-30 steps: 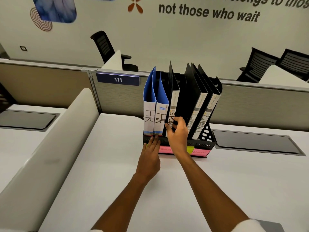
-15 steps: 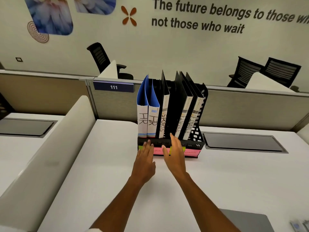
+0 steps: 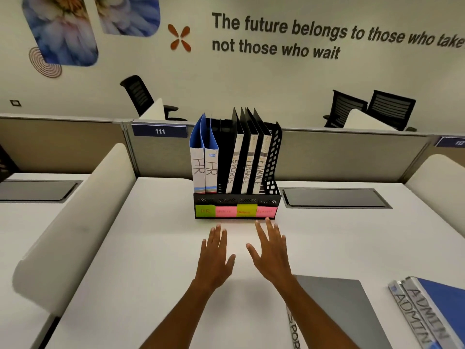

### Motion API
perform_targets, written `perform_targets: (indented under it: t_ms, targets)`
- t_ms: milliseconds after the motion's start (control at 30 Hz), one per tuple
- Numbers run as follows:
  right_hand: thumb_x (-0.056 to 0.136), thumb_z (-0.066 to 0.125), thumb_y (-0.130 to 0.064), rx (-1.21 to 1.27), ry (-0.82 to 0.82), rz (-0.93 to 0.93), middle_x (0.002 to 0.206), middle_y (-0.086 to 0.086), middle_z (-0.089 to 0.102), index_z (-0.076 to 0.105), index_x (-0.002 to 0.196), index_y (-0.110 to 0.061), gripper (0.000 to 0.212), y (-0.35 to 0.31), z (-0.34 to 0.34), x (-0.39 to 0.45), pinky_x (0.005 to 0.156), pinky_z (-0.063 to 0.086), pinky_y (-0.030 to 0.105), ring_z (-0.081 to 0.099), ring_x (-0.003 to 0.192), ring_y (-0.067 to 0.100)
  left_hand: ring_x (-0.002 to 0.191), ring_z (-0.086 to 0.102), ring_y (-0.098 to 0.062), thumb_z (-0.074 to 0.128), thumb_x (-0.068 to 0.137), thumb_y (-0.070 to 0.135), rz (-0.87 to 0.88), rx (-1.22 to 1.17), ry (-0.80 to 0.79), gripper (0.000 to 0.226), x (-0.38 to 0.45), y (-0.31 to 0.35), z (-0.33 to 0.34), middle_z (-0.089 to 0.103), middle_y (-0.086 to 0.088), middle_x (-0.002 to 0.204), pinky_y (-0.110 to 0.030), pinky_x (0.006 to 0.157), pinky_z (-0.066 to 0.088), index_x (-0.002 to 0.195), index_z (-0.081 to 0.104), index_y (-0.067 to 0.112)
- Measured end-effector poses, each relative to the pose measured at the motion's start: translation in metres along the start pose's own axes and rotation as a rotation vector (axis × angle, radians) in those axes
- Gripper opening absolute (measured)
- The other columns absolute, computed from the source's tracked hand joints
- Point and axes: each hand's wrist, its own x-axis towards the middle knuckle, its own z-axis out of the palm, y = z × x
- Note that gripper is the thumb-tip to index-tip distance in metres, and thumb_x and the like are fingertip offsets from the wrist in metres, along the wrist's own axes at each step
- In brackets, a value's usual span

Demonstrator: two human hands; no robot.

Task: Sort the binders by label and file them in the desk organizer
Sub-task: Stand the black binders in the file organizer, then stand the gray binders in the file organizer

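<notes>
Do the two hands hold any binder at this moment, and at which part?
Nothing is held. The left hand and right hand are open above the white desk.

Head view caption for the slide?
Both open hands, left hand and right hand, hover before the half-filled desk organizer.

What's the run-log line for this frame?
left hand: open, empty | right hand: open, empty | organizer: five binders filed | desk: three unfiled
</notes>
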Motion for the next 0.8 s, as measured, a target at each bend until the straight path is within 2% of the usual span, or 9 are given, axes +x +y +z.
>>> perform_targets:
  t_ms: [100,267,400,500,600,800]
  targets:
    - [0.092,0.029,-0.065,-0.010,-0.012,0.015,0.162,0.003,0.007,0.017,0.153,-0.032,0.071,0.013,-0.004,-0.026,0.116,0.012,0.053,0.007,0.149,0.028,0.147,-0.011,-0.025,0.031,0.093,0.050,0.004,-0.001,-0.017,0.075,-0.020,0.015,0.010,-0.010,-0.006,0.159,-0.039,0.114,-0.006,0.154,0.007,0.013]
    - [0.087,0.011,-0.073,-0.013,-0.039,0.030,0.161,-0.002,-0.007,0.005,0.153,-0.036,0.076,0.036,-0.022,-0.069,0.117,0.005,0.051,-0.006,0.148,0.023,0.146,-0.010,-0.025,0.015,0.088,0.059,0.010,-0.021,-0.033,0.081,-0.051,0.047,0.026,-0.006,-0.008,0.160,-0.041,0.114,-0.003,0.154,0.009,0.012]
    - [0.090,0.028,-0.069,0.009,-0.072,0.068,0.162,-0.002,-0.006,0.005,0.153,-0.037,0.074,0.061,-0.035,-0.103,0.116,0.000,0.049,-0.005,0.149,0.024,0.144,-0.019,-0.021,0.022,0.092,0.055,-0.026,-0.031,-0.079,0.078,-0.074,0.080,0.034,-0.015,-0.006,0.158,-0.039,0.117,-0.005,0.154,0.002,0.012]
    - [0.089,0.038,-0.065,0.026,-0.101,0.089,0.162,-0.002,-0.008,0.002,0.152,-0.038,0.077,0.082,-0.046,-0.134,0.115,0.000,0.050,-0.004,0.149,0.026,0.147,-0.017,-0.021,0.027,0.098,0.051,-0.046,-0.029,-0.122,0.074,-0.098,0.108,0.039,-0.019,-0.005,0.159,-0.041,0.119,-0.003,0.154,-0.004,0.014]
    - [0.088,0.031,-0.067,-0.020,-0.161,0.115,0.162,0.000,-0.011,-0.005,0.150,-0.039,0.077,0.097,-0.056,-0.164,0.118,0.002,0.051,-0.006,0.150,0.027,0.148,-0.015,-0.020,0.032,0.100,0.049,-0.082,-0.056,-0.188,0.074,-0.124,0.129,0.049,-0.015,-0.006,0.161,-0.040,0.119,-0.004,0.154,-0.006,0.014]
    - [0.085,0.025,-0.070,-0.013,-0.241,0.171,0.162,-0.001,-0.012,-0.005,0.151,-0.038,0.079,0.124,-0.065,-0.226,0.118,0.001,0.050,-0.006,0.150,0.027,0.149,-0.010,-0.022,0.032,0.100,0.051,-0.147,-0.102,-0.299,0.074,-0.175,0.168,0.069,-0.007,-0.006,0.162,-0.041,0.120,-0.001,0.154,-0.004,0.015]
